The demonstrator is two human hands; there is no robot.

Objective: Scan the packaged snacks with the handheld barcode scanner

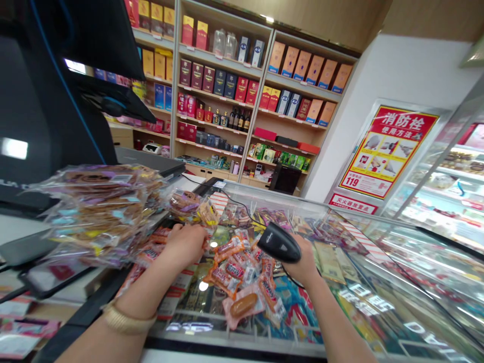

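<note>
My right hand (305, 259) is wrapped round the handle of a black barcode scanner (280, 243), its head pointing left over the glass counter. Below the scanner lies a loose pile of sausages in orange wrappers (234, 268). One sausage in a clear pink wrapper (244, 305) lies at the pile's near edge. My left hand (189, 243), with a gold bracelet on the wrist, reaches to the left of the pile with fingers curled. A bit of orange shows at its fingertips, but what it holds is hidden. More orange-wrapped sausages (145, 254) lie under and left of that arm.
A tall stack of clear-bagged snacks (102, 214) stands at left, beside a black checkout monitor (49, 101). Small snack packs (189, 204) lie beyond my left hand. The glass counter (181, 328) displays more goods inside. Shelves of boxed bottles (223, 83) line the back.
</note>
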